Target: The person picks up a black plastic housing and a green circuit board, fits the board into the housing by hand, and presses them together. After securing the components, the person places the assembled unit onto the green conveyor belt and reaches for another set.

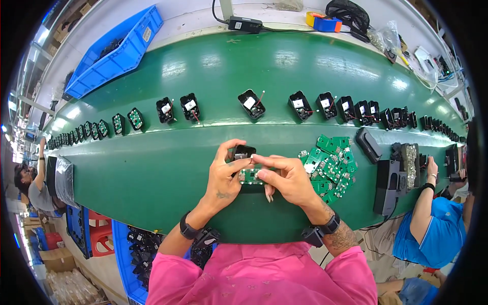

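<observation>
Taking the hands as the dial's centre, the green worktop (pixel 152 170) spreads out to every side. A curved row of black housings arcs across it from ten through two o'clock, the nearest open one (pixel 252 105) at twelve. A loose pile of green circuit boards (pixel 333 168) lies at three o'clock, near enough to reach without leaning.

The left hand (pixel 223 178) curls around a black housing (pixel 246 150), gripping it just in front of the body; the right hand (pixel 291 180) pinches a green board (pixel 249 177) at six o'clock of that housing, thumb on its face. A small white piece (pixel 252 157), probably a plug, shows at the right index fingertip; whether it is seated anywhere cannot be told.

The step seems to be joining plug and board. To do it well, keep the housing braced, hold the board by its edges, check which way the plug faces, press it straight, and never tug its wires.
</observation>
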The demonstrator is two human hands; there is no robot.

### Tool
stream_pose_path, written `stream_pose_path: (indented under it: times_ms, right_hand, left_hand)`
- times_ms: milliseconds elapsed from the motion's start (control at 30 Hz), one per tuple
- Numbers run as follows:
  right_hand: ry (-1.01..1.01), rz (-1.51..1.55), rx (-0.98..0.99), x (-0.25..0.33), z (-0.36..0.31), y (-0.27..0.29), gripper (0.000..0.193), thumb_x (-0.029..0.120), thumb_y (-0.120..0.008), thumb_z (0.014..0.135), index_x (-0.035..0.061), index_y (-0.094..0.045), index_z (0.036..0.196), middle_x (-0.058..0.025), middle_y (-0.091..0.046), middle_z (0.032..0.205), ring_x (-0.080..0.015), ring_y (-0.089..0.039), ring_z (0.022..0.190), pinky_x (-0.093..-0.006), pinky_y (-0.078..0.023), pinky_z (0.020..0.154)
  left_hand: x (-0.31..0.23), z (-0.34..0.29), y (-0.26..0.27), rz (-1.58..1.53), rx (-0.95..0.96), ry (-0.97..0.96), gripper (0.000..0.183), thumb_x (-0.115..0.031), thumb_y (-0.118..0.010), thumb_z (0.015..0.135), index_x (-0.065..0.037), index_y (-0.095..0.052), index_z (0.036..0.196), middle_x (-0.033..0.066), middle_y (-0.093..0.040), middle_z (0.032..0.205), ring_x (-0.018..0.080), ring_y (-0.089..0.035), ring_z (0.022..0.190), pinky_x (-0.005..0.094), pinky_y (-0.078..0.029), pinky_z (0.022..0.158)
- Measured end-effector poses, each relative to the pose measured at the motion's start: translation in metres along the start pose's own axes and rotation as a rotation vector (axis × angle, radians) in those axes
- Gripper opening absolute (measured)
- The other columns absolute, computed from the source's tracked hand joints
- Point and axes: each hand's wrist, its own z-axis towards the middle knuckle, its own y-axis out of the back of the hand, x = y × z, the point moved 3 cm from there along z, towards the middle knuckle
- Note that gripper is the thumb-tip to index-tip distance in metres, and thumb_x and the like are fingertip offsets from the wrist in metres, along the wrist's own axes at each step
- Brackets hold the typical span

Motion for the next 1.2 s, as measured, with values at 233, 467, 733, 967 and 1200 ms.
stream_pose_path:
  times_ms: [233, 467, 733, 967, 1200]
  right_hand:
    - [0.001, -0.001, 0.015, 0.006, -0.003, 0.001, 0.024, 0.004, -0.062, 0.096, -0.005, -0.064, 0.118, -0.0084, -0.067, 0.099, -0.0085, -0.063, 0.062, -0.0215, -0.052, 0.05]
    - [0.047, 0.203, -0.1, 0.003, -0.002, 0.014, 0.013, 0.003, -0.065, 0.094, -0.0049, -0.062, 0.103, -0.0085, -0.066, 0.091, -0.0069, -0.061, 0.06, -0.0204, -0.047, 0.046]
    - [-0.062, 0.079, -0.115, -0.001, 0.0, 0.016, 0.015, 0.006, -0.067, 0.093, -0.0043, -0.066, 0.104, -0.0037, -0.066, 0.081, -0.005, -0.058, 0.055, -0.0189, -0.044, 0.044]
    - [-0.023, 0.135, -0.16, -0.007, 0.001, 0.021, 0.018, 0.012, -0.067, 0.095, -0.0022, -0.067, 0.106, -0.0005, -0.065, 0.072, -0.0031, -0.055, 0.052, -0.0179, -0.037, 0.041]
    - [-0.052, 0.053, -0.214, -0.009, 0.001, 0.018, 0.027, 0.005, -0.068, 0.092, -0.0041, -0.058, 0.115, -0.0053, -0.061, 0.088, -0.0058, -0.059, 0.058, -0.0187, -0.044, 0.046]
  left_hand:
    - [-0.002, 0.001, -0.006, -0.08, 0.048, -0.026, 0.034, 0.011, -0.059, 0.076, -0.005, -0.072, 0.104, 0.0158, -0.051, 0.13, 0.0305, -0.063, 0.097, 0.0373, -0.052, 0.081]
    - [-0.003, 0.0, -0.009, -0.059, 0.08, -0.006, 0.026, 0.007, -0.061, 0.082, -0.005, -0.072, 0.102, 0.0146, -0.051, 0.131, 0.0256, -0.063, 0.098, 0.0347, -0.051, 0.085]
    - [-0.002, 0.0, -0.011, 0.065, 0.105, -0.03, 0.029, 0.007, -0.066, 0.077, -0.007, -0.071, 0.102, 0.0145, -0.049, 0.134, 0.0311, -0.064, 0.101, 0.0405, -0.053, 0.087]
    - [-0.007, -0.001, -0.015, 0.001, 0.158, 0.012, 0.028, 0.006, -0.068, 0.078, -0.007, -0.072, 0.103, 0.0133, -0.047, 0.135, 0.0323, -0.056, 0.114, 0.0415, -0.047, 0.098]
    - [-0.011, 0.002, -0.017, -0.113, 0.119, 0.106, 0.051, 0.003, -0.073, 0.078, -0.004, -0.06, 0.126, 0.0136, -0.046, 0.138, 0.0269, -0.058, 0.114, 0.0373, -0.051, 0.093]
